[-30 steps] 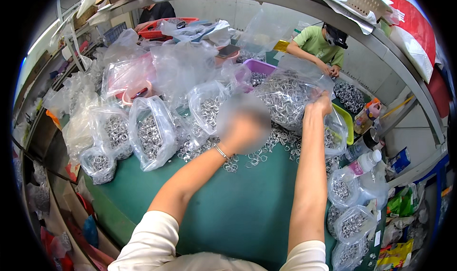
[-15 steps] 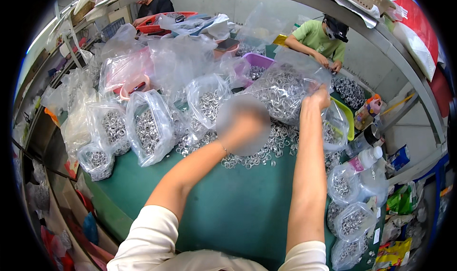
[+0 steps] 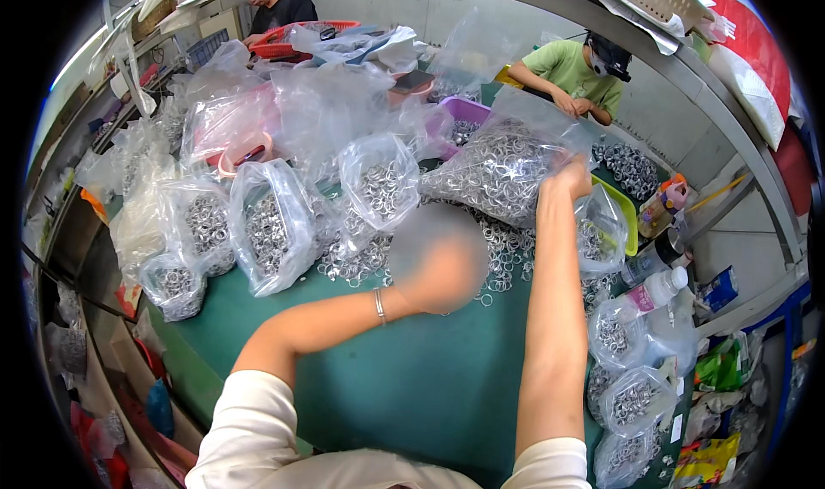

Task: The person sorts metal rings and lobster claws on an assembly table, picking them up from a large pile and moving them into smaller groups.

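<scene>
A large clear plastic bag [image 3: 507, 167] full of silvery metal rings lies tilted over the far middle of the table. My right hand [image 3: 569, 180] is closed on the bag's right side, with the arm stretched straight out. Under and before the bag spreads a heap of loose metal rings [image 3: 514, 253]. My left hand [image 3: 445, 270] is at the near edge of this heap, below the bag and apart from it. A round blur covers its fingers, so what they do or hold is hidden. A bracelet [image 3: 379, 307] circles that wrist.
Open bags of rings [image 3: 266, 235] line the left of the green table [image 3: 395, 386]; more bags [image 3: 634, 403] edge the right. A purple basin [image 3: 464, 109], a yellow-green tray [image 3: 630, 223] and a white-capped bottle [image 3: 660, 290] stand near. Across the table sits a person in green [image 3: 571, 76].
My left hand has come nearer to me, away from the bag, to the front of the loose rings. My right hand keeps its grip, and the bag has shifted slightly.
</scene>
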